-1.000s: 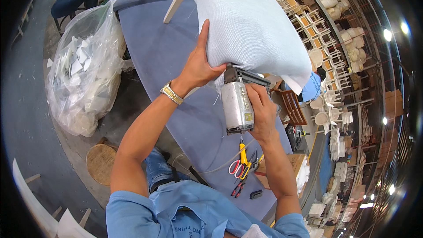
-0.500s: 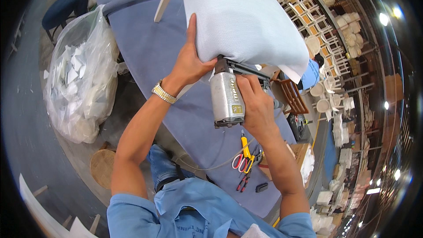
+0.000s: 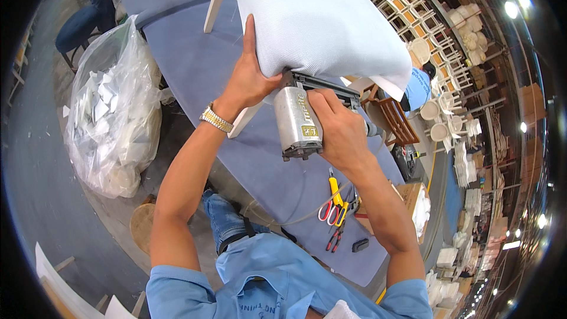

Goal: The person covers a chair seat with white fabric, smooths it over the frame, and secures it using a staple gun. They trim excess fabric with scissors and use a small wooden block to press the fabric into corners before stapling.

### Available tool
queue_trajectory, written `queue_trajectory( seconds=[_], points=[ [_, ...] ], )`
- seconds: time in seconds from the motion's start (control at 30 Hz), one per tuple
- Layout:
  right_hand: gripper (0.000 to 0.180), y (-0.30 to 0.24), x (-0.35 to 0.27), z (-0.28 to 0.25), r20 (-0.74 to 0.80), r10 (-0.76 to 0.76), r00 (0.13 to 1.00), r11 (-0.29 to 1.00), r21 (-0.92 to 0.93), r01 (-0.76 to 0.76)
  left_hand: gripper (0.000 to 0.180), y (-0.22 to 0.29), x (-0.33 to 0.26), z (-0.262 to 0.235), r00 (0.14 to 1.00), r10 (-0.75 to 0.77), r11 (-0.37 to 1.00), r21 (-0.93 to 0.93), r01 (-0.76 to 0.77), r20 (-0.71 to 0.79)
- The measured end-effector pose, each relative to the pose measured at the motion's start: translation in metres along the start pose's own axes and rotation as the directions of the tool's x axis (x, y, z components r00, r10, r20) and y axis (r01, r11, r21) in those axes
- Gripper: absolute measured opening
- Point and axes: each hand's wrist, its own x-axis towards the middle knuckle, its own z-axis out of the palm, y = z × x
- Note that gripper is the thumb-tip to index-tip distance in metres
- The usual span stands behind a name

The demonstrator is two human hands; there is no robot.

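A chair with white, finely woven fabric (image 3: pixel 319 20) over its padding lies tipped on the blue-covered table; a pale wooden leg (image 3: pixel 216 0) shows at its left. My left hand (image 3: pixel 251 77) grips the near left corner, index finger stretched up along the cloth, thumb pressed at the lower edge; its other fingers are mostly hidden. Closed round the handle of a silver and black air staple gun (image 3: pixel 297 119) is my right hand (image 3: pixel 344 136). The gun's nose meets the fabric's underside edge, right beside my left thumb. A loose fabric flap hangs at the right corner.
Red-handled scissors (image 3: pixel 325 211), a yellow cutter (image 3: pixel 335 192) and pliers (image 3: pixel 335 241) lie on the blue table cover (image 3: pixel 236 159). An air hose crosses nearby. A clear bag of scraps (image 3: pixel 112 124) stands left, beside a round stool (image 3: pixel 142 224). Another person (image 3: pixel 418 88) is beyond, right.
The staple gun and both hands have shifted slightly left and up in the picture, with the nose still at the fabric edge. My view has turned a little.
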Motion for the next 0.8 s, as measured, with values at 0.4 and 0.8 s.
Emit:
queue_trajectory(
  seconds=[0.4,0.8],
  points=[
    [0.048,0.002,0.006,-0.001,0.021,-0.026,0.999,0.999,-0.031,0.026,0.135,0.001,0.002,-0.002,0.999,0.040,0.999,-0.023,-0.040,-0.002],
    [0.034,-0.001,0.009,-0.006,0.137,0.050,0.989,0.998,-0.032,-0.046,0.124,-0.007,-0.001,0.006,1.000,0.007,0.995,-0.101,-0.007,0.002]
  ],
)
